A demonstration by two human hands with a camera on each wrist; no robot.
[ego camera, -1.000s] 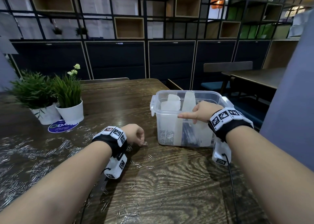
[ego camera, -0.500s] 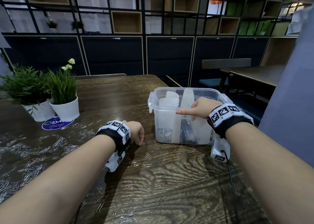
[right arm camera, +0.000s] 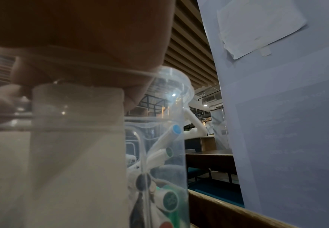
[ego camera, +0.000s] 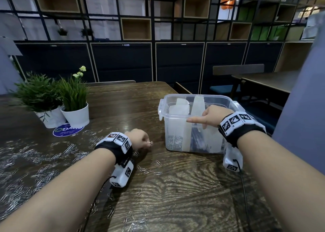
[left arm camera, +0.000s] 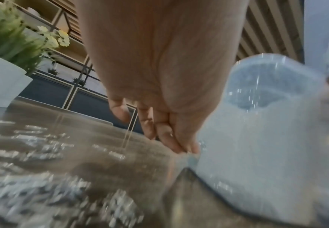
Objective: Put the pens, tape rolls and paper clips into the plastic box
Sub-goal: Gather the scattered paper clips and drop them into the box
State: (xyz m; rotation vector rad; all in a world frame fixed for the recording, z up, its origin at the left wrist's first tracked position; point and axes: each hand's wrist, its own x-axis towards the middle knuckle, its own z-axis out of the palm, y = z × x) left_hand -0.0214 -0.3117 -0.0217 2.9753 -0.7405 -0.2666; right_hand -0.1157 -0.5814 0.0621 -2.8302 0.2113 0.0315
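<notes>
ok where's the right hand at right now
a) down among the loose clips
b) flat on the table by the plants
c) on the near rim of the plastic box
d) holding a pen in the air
c: in the head view the right hand sits on the near rim of the plastic box, its index finger lying straight along the edge.

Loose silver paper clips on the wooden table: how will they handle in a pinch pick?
The silver paper clips lie flat and thin, so probably hard to get under. Heaped ones look tangled, so several may lift together. The left hand pinches just a few, which suggests they are light.
</notes>
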